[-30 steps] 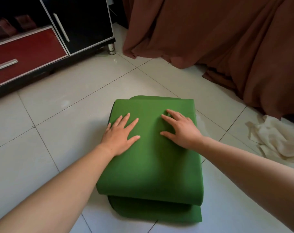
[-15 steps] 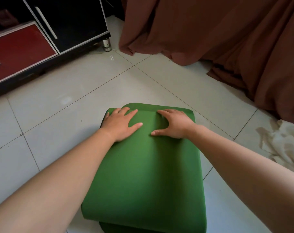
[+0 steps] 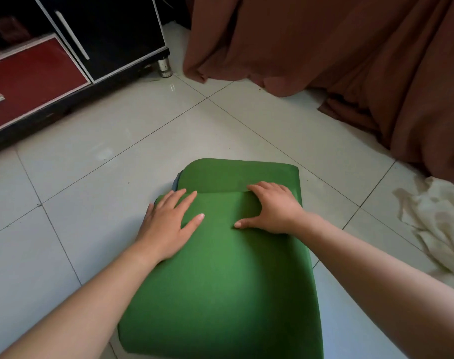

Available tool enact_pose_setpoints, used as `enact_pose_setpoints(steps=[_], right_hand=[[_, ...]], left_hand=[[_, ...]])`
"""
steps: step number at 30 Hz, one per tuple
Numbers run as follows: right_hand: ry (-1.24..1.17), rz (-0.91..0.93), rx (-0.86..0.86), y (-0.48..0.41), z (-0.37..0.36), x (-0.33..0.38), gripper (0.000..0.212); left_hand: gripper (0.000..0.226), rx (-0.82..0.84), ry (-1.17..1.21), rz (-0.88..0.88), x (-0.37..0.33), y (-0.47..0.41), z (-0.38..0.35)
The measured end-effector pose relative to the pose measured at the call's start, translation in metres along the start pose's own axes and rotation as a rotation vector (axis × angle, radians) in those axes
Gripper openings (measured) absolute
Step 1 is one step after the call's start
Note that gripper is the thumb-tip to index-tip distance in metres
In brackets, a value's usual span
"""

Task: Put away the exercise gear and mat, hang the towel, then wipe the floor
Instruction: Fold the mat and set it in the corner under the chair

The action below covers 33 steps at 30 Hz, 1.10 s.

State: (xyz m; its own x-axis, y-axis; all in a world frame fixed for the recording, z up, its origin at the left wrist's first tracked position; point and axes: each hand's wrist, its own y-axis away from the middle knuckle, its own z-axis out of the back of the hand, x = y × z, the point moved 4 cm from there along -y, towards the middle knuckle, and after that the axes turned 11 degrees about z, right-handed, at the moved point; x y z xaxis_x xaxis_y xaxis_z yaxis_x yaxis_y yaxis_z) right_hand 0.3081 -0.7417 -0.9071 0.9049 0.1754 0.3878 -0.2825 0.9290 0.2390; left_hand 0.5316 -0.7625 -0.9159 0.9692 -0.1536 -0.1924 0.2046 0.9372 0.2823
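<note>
Green foam exercise mat (image 3: pixel 220 281), lower centre: your left hand (image 3: pixel 169 226) and right hand (image 3: pixel 272 211) press flat, grip spread; roll evenly, edges aligned.

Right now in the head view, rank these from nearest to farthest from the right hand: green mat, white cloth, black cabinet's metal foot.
1. green mat: under the right hand.
2. white cloth: on the floor, right.
3. metal foot: far, upper left.
</note>
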Motion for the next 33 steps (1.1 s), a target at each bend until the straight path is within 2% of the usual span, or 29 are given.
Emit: enact_pose_setpoints(steps=[4, 10, 17, 24, 29, 33], right_hand=[[-0.001, -0.036, 0.037, -0.013, 0.015, -0.002, 0.096], [0.035, -0.053, 0.024, -0.02, 0.037, -0.003, 0.085], [0.041, -0.076, -0.074, -0.031, 0.06, -0.023, 0.077], [-0.053, -0.13, 0.006, -0.049, 0.04, -0.05, 0.082], [-0.122, -0.167, 0.134, -0.061, 0.031, -0.062, 0.116], [-0.116, -0.242, 0.219, -0.07, 0.03, -0.069, 0.115]], left_hand=[[0.087, 0.074, -0.077, -0.095, -0.009, 0.002, 0.007], [0.071, 0.173, -0.229, -0.072, -0.025, -0.01, 0.031], [0.083, 0.183, -0.246, -0.084, -0.05, -0.057, 0.064], [0.102, 0.273, -0.163, -0.168, -0.054, -0.123, 0.03], [0.12, 0.43, -0.164, -0.192, -0.045, -0.157, 0.013], [0.118, 0.513, -0.12, -0.21, -0.05, -0.171, 0.006]])
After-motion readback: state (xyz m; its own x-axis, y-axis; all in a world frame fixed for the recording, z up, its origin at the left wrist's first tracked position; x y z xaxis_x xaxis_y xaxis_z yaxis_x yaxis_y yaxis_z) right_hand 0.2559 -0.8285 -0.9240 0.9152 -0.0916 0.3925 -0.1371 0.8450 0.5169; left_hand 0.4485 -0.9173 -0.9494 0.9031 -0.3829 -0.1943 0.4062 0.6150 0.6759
